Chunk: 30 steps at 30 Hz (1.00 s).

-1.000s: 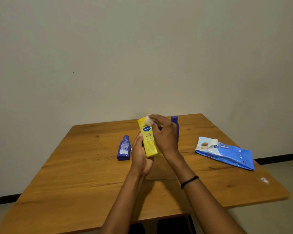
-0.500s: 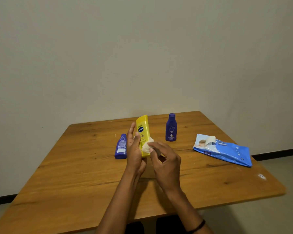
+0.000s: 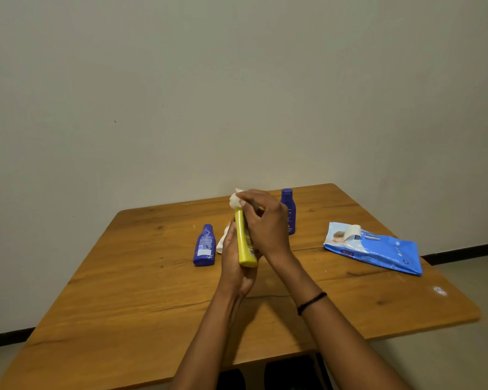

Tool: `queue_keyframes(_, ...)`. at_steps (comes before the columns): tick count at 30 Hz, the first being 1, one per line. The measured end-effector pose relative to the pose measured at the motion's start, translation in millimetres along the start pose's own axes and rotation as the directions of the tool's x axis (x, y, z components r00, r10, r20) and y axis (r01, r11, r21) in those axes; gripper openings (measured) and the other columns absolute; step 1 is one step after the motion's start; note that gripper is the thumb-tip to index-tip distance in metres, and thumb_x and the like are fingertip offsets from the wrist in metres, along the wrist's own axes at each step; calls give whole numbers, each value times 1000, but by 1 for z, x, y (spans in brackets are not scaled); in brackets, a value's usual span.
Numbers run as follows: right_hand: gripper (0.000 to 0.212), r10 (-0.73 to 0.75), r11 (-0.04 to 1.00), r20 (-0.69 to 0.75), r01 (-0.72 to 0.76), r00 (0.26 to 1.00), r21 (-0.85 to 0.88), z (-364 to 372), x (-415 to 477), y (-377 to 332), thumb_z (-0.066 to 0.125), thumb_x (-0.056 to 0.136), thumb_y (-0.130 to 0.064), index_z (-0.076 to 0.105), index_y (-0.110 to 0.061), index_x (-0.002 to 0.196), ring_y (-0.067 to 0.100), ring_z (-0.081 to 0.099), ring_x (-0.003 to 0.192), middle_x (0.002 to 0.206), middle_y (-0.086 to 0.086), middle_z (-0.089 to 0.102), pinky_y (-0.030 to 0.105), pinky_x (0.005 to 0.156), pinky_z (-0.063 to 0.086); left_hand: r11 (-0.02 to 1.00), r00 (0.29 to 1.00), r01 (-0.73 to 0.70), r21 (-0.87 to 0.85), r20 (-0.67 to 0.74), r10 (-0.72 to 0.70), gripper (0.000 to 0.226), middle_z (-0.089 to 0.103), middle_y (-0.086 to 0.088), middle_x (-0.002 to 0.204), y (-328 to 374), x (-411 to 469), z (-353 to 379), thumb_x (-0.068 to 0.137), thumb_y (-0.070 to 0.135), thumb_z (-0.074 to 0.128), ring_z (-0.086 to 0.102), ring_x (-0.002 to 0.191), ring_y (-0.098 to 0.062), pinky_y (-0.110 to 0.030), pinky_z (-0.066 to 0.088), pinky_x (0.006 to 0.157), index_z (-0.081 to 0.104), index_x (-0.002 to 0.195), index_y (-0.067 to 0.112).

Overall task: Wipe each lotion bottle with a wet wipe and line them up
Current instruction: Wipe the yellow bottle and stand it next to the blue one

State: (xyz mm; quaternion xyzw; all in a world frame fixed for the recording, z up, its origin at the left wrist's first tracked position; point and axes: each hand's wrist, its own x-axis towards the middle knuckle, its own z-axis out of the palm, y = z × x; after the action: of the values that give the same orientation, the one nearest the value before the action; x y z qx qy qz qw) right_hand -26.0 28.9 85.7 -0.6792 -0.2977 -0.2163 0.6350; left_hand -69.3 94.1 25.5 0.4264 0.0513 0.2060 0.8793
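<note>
Over the middle of the brown wooden table (image 3: pixel 141 291), the left hand (image 3: pixel 235 266) curls its fingers around the lower part of a slim yellow plastic lotion bottle (image 3: pixel 244 243), held upright and edge-on to the camera. The right hand (image 3: pixel 266 225) pinches a crumpled white wet wipe (image 3: pixel 234 199) against the bottle's top end. A dark blue lotion bottle (image 3: pixel 204 246) lies flat just left of the hands, and a second dark blue lotion bottle (image 3: pixel 288 211) stands upright behind the right hand. A blue wet-wipe pack (image 3: pixel 378 250) with its flap peeled open lies well to the right.
</note>
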Motion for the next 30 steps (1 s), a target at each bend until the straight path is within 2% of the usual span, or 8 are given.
queue_keyframes(3, 20, -35, 998, 61, 37, 998, -43, 1, 0, -1, 66, 90, -11, 73, -17, 108, -8, 60, 95, 111, -2, 71, 10, 81, 50, 997, 999, 52, -50, -2, -52, 53, 71, -9, 116, 7, -2, -1, 96, 56, 45, 71, 104, -18, -32, 60, 77, 64, 128, 19)
queue_keyframes(5, 21, -51, 996, 94, 58, 994, -74, -1, -11, 0, 66, 91, -13, 73, -20, 109, -2, 62, 100, 113, -4, 70, 17, 83, 53, 996, 999, 43, -85, 34, -40, 65, 72, -9, 116, 13, -2, -2, 91, 63, 45, 70, 108, -20, -34, 60, 82, 59, 133, 15)
queue_keyframes(7, 24, -58, 993, 127, 71, 990, -99, -2, -28, 0, 67, 90, -14, 71, -22, 112, 1, 61, 105, 115, -6, 69, 19, 85, 54, 990, 995, 58, -131, 84, -47, 63, 71, -10, 111, 18, -3, -3, 95, 61, 44, 70, 103, -21, -35, 60, 82, 60, 130, 11)
queue_keyframes(9, 27, -56, 992, 144, 72, 988, -104, -6, -48, -2, 68, 89, -14, 70, -23, 115, -1, 59, 106, 116, -7, 68, 14, 87, 51, 981, 989, 101, -164, 127, -81, 64, 66, -11, 104, 23, -4, -3, 98, 57, 42, 69, 94, -19, -34, 59, 79, 59, 132, 5)
queue_keyframes(14, 31, -173, 960, 234, 217, 957, -179, -23, -87, -3, 73, 82, -4, 69, -18, 110, 2, 57, 107, 112, -5, 69, 8, 92, 43, 971, 980, 128, -202, 176, -93, 73, 52, -8, 95, 28, -3, -10, 101, 56, 36, 55, 78, -14, -24, 52, 67, 34, 153, 3)
queue_keyframes(20, 33, -229, 927, 310, 304, 923, -218, -29, -90, -9, 74, 80, -4, 68, -17, 110, 5, 54, 110, 112, -5, 66, 12, 94, 44, 926, 966, 185, -330, 236, -108, 71, 50, -8, 98, 28, -1, -11, 101, 55, 34, 57, 83, -14, -25, 56, 70, 32, 155, 8)
queue_keyframes(26, 35, -210, 940, 188, 251, 959, -230, -36, -82, -4, 75, 77, 3, 72, -14, 108, 5, 59, 107, 109, -1, 70, 13, 92, 47, 903, 957, 213, -374, 267, -115, 67, 52, -7, 101, 31, -3, -9, 100, 53, 39, 55, 89, -15, -28, 53, 79, 41, 149, 8)
queue_keyframes(30, 35, -197, 935, 196, 244, 961, -258, -28, -75, -7, 78, 76, 0, 71, -12, 108, 8, 59, 108, 110, 2, 70, 13, 94, 45, 889, 938, 262, -375, 316, -143, 69, 60, -9, 111, 25, -7, -3, 101, 53, 41, 60, 97, -14, -27, 52, 88, 42, 150, 6)
